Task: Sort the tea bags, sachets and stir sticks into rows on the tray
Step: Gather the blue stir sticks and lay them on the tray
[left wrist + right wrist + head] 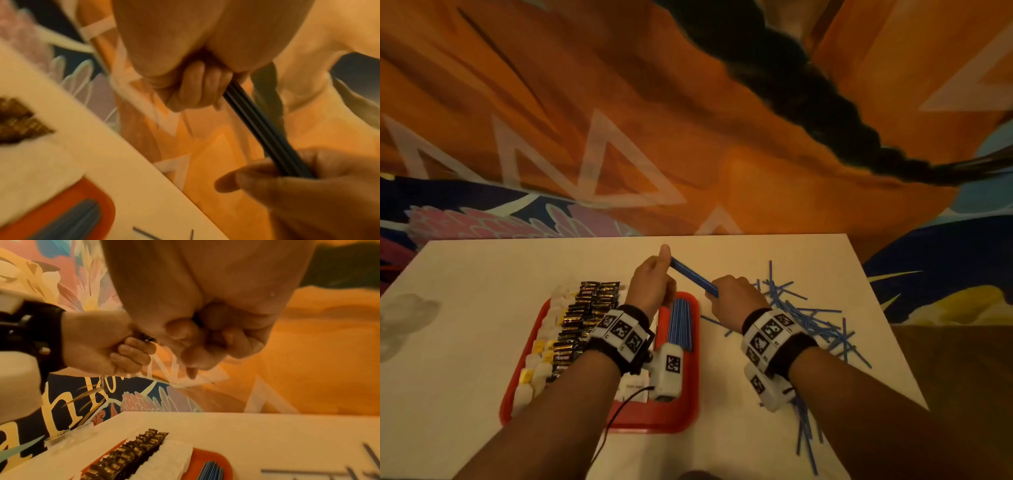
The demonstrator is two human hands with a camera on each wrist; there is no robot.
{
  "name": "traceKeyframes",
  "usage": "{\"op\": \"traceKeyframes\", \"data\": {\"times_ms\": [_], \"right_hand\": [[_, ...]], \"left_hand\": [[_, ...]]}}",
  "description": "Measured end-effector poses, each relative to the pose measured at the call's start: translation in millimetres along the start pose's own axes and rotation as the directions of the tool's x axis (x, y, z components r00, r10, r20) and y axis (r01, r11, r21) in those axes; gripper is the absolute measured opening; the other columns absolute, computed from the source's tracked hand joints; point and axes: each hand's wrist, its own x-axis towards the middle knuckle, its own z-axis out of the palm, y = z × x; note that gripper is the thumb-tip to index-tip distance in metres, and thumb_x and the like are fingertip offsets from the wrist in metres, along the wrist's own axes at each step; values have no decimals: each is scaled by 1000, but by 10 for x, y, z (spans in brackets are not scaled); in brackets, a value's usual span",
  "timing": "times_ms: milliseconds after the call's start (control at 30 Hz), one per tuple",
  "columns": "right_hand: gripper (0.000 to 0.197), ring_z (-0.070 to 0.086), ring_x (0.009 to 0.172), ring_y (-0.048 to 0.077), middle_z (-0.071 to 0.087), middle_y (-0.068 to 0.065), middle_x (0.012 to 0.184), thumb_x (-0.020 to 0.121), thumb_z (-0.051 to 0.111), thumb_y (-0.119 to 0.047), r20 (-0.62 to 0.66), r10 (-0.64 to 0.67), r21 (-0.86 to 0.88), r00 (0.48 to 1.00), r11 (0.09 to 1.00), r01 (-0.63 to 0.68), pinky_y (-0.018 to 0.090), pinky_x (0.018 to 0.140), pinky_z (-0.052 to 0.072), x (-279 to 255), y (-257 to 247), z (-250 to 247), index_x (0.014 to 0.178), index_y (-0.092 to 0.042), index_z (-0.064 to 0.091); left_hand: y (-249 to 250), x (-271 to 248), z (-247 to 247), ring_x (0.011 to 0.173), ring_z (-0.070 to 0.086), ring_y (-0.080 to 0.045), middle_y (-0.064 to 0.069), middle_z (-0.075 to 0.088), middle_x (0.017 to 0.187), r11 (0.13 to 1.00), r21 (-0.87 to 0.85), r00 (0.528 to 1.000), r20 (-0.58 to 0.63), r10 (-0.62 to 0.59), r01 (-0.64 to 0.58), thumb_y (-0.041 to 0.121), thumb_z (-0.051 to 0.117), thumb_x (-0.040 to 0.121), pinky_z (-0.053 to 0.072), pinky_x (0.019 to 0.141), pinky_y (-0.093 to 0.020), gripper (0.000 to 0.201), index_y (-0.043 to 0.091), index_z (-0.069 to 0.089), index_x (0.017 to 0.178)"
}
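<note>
- My left hand (652, 277) and my right hand (736, 296) each hold one end of a little bundle of blue sticks (693, 275). Both hands have their fingers curled tight round it, and the left thumb points up.
- The bundle is up in the air, above the far end of the red tray (690, 419) and the white bench (482, 274). It tilts, with the left end farther from me.
- What could go wrong: the sticks are thin and smooth, so I think one could slide out of the bundle if I let my grip go soft (then it would fall on the wrong row).
- If I put the bundle down crooked, it could land across the neat stick row (679, 323) and knock it messy.
- My wrists are low over the tray, so the wrist boxes could bump the dark sachets (585, 315) or the white packets (544, 329) out of line.
- How the sticks look: long, skinny, straight and blue, pressed side by side in my hands.
- Many more sticks (808, 318) lie in a crossed, tangled pile on the bench to the right of the tray, so there is lots left to sort.
- On the tray the rows run away from me: white packets at the left, dark shiny sachets next, blue sticks at the right.
</note>
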Motion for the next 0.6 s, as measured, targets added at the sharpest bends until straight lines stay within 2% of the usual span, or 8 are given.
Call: {"op": "traceKeyframes", "data": {"times_ms": [67, 133, 167, 233, 367, 433, 533, 600], "right_hand": [[23, 62, 89, 30, 64, 11, 109, 96, 48, -29, 11, 38, 55, 999, 998, -38, 35, 74, 50, -4, 2, 146, 115, -23, 59], [37, 60, 107, 31, 59, 9, 123, 96, 48, -25, 58, 67, 54, 996, 996, -70, 39, 85, 49, -42, -10, 277, 133, -24, 49], [42, 57, 113, 31, 56, 9, 127, 96, 48, -23, 79, 76, 43, 994, 996, -79, 41, 89, 48, -69, -22, 341, 137, -24, 44], [46, 57, 112, 33, 56, 11, 125, 94, 47, -23, 107, 79, 31, 991, 996, -83, 42, 90, 49, -107, -30, 497, 139, -24, 39], [47, 63, 96, 33, 62, 11, 111, 94, 48, -22, 163, 69, 70, 984, 994, -81, 37, 77, 51, -158, 17, 856, 139, -26, 35], [54, 64, 94, 33, 63, 12, 111, 92, 52, -21, 209, 54, 116, 976, 990, -80, 37, 78, 53, -203, 35, 1004, 142, -27, 31], [63, 64, 98, 34, 64, 14, 115, 89, 61, -31, 289, 40, 175, 956, 980, -94, 40, 84, 54, -240, 88, 1212, 144, -26, 30], [72, 63, 103, 34, 62, 14, 120, 86, 66, -37, 342, 37, 169, 939, 981, -100, 40, 86, 53, -241, 152, 1327, 145, -26, 27]], "left_hand": [[-154, -98, 28, 61, 55, -23, -15, 61, 75, 958, -212, 973, 165, -163, 196, 45, 47, 102, 48, 56, -33, 41, 5, 58, 104], [-310, -198, 81, 73, 59, -25, -20, 61, 90, 919, -280, 938, 284, -198, 278, 29, 53, 102, 55, 67, -31, 31, -1, 59, 107], [-398, -225, 109, 79, 61, -25, -21, 62, 95, 901, -313, 933, 292, -209, 299, 21, 54, 101, 56, 73, -31, 26, -3, 59, 109], [-562, -243, 144, 86, 64, -26, -19, 67, 100, 861, -361, 926, 255, -278, 358, 13, 54, 101, 56, 79, -33, 19, -3, 61, 107], [-822, -247, 142, 85, 64, -28, -18, 70, 100, 842, -283, 886, 219, -409, 459, 13, 55, 101, 55, 75, -37, 19, -1, 62, 110], [-958, -231, 116, 83, 65, -29, -19, 68, 99, 842, -245, 875, 197, -442, 481, 10, 55, 100, 56, 68, -37, 21, -3, 61, 115], [-1161, -224, 96, 80, 65, -31, -22, 67, 97, 845, -158, 857, 171, -487, 511, 7, 58, 98, 55, 56, -34, 22, -5, 60, 116], [-1309, -184, 84, 86, 66, -35, -28, 67, 105, 847, -77, 847, 146, -511, 525, 6, 60, 97, 57, 60, -37, 22, -6, 61, 115]]}}
